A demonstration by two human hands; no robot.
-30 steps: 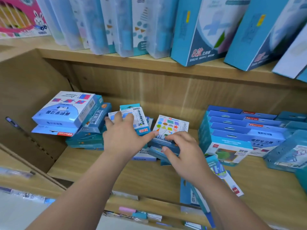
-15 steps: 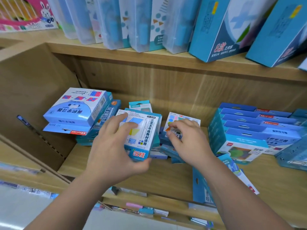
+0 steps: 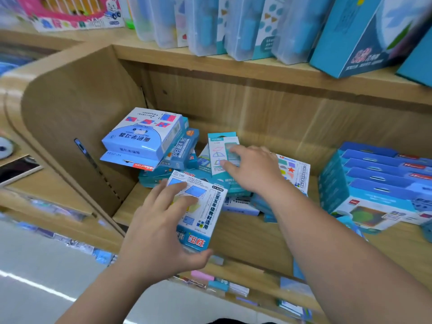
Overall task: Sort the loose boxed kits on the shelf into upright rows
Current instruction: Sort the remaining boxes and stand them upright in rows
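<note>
Leaning in a jumble on the wooden shelf (image 3: 245, 232), the loose kits (image 3: 149, 146) are looking light, stiff, glossy — the left hand (image 3: 161, 232) is pinching a flat carton (image 3: 198, 211) by its edges while the right hand (image 3: 254, 169) is spreading its fingers over a slim card pack (image 3: 222, 148).

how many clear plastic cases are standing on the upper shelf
4 show, side by side on the upper shelf: first clear case, second clear case, third clear case, fourth clear case. The frame's top edge crops them and the view is blurred, so more may be hidden.
</note>
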